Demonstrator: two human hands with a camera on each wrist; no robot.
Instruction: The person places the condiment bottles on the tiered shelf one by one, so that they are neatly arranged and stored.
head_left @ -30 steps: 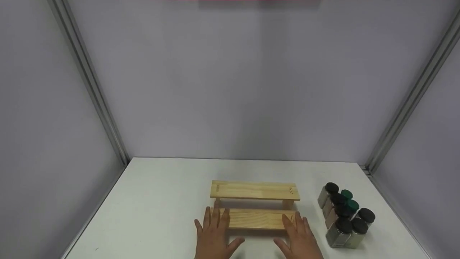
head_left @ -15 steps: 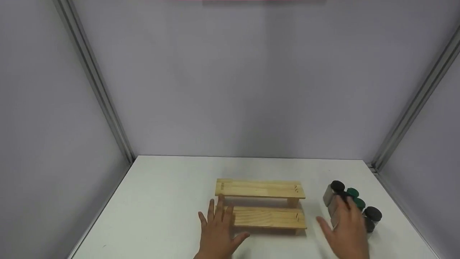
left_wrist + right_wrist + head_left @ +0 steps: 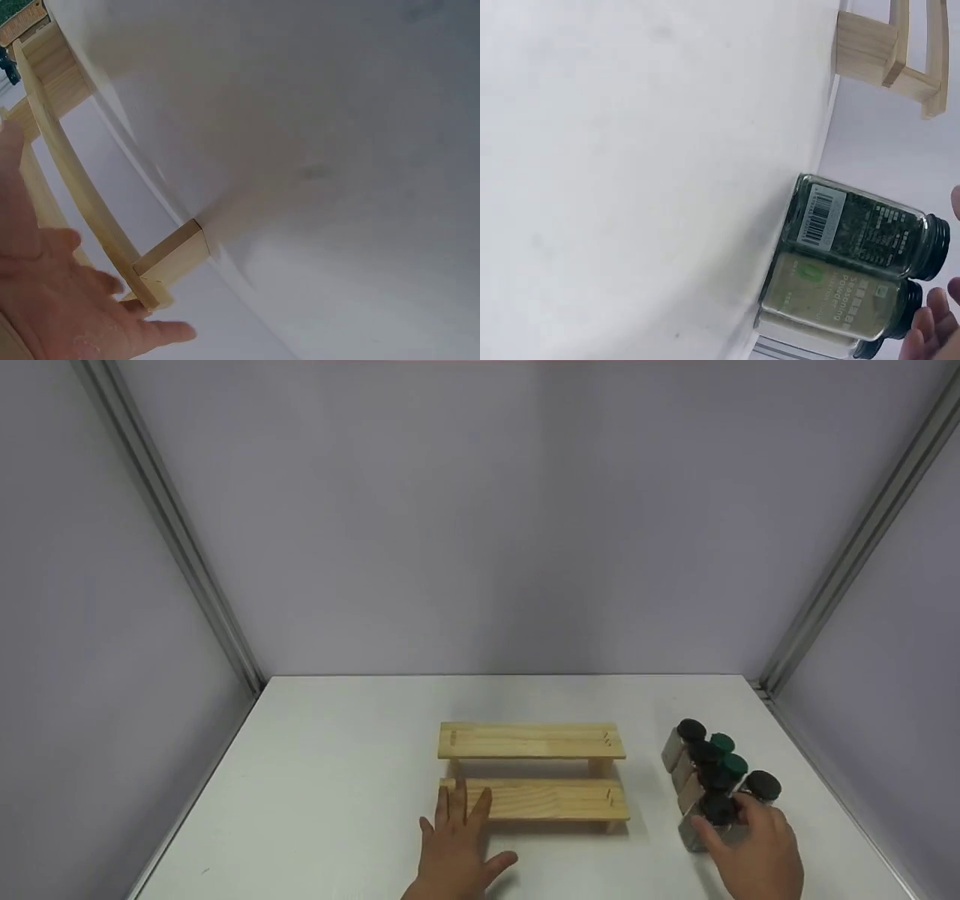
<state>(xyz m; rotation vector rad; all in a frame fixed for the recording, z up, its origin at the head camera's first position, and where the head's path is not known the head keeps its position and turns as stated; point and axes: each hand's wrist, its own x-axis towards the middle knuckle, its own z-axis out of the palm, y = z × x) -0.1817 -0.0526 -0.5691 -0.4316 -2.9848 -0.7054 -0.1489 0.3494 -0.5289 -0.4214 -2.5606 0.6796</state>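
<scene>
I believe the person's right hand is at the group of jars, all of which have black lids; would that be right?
Not quite: the right hand is at the jars, but the head view shows two green lids among the black lids.

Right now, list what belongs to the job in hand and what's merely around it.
Apparently in the job:
wooden rack, by the left hand
lidded jars, by the right hand

Merely around:
white table
grey back wall
grey corner posts

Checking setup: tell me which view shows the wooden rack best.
The head view: almost the whole wooden rack shows, both shelves from above. In left wrist, the left hand partly covers it; right wrist shows one end only.
</scene>
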